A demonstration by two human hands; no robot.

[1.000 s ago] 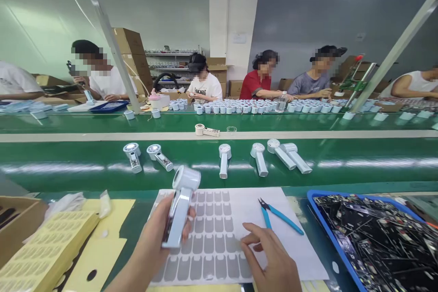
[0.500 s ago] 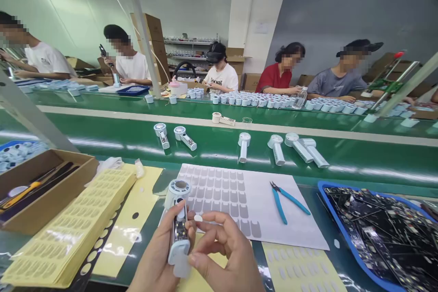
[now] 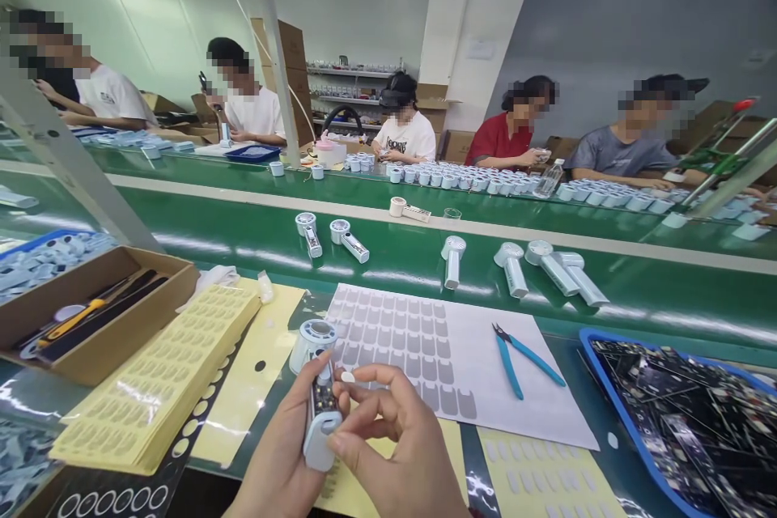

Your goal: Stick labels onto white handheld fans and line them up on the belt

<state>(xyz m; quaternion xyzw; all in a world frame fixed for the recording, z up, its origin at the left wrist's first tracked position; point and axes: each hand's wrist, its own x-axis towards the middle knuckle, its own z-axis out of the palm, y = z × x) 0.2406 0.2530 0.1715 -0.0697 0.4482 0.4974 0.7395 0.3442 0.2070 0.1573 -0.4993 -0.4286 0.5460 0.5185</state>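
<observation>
My left hand (image 3: 297, 429) is wrapped round a pale-blue handheld device (image 3: 312, 348) with a round ringed head and a handle whose dark circuit board shows. Over the handle's near end lies a pale, notched sticker (image 3: 320, 445), shaped like the grey ones on the white sheet. The thumb and bent fingers of my right hand (image 3: 394, 437) close at the sticker's right edge; the exact grip is partly hidden. At the right index fingertip is a small white oval piece (image 3: 348, 377), close beside the handle.
Ahead is a white sheet of grey stickers (image 3: 388, 332) with blue-handled cutters (image 3: 528, 360). A blue tray of circuit boards (image 3: 607, 356) stands right, a stack of yellow sticker sheets (image 3: 158, 372) and a cardboard tool box (image 3: 97, 340) left. Similar devices (image 3: 452, 263) lie on the green belt; several people sit beyond.
The view has turned slightly left. The sticker hung off the handle's end before; now it lies against it, and the handle's near end has tipped up. Both hands keep their hold.
</observation>
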